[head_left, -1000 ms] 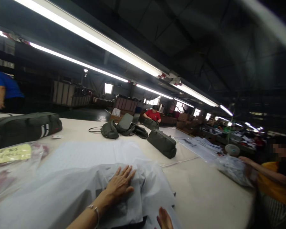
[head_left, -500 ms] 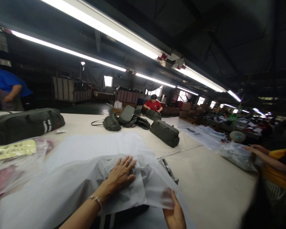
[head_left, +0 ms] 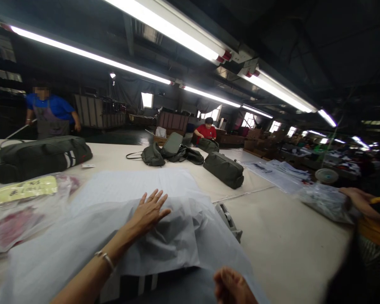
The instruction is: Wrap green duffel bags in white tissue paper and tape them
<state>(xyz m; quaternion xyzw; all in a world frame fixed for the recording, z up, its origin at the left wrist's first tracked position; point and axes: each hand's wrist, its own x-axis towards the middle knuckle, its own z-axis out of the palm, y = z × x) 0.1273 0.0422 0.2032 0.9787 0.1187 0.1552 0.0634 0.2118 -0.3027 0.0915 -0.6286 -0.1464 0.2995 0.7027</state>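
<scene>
My left hand (head_left: 152, 212) lies open, fingers spread, on white tissue paper (head_left: 174, 245). The paper is folded over a dark bag with white stripes (head_left: 131, 288), and only a strip of that bag shows at the bottom. Close to the near edge of the paper, my right hand (head_left: 232, 288) has its fingers curled closed. Whether anything is inside those fingers is hidden. More thin white sheet (head_left: 139, 181) spreads out beyond and beneath the wrapped bag. A grey object (head_left: 228, 221) sticks out at the paper's right side.
A long dark green bag (head_left: 44, 158) and clear plastic bags with a yellow label (head_left: 27, 190) lie at left. Ahead are several dark bags (head_left: 174, 147) and another long bag (head_left: 223, 169). Co-workers stand at left, across the table and at right, near a plastic-wrapped bundle (head_left: 324, 204).
My right hand has let go of the paper's right edge, drawn down and curled closed. My left hand has shifted slightly left over the paper. The co-worker in blue has straightened and turned.
</scene>
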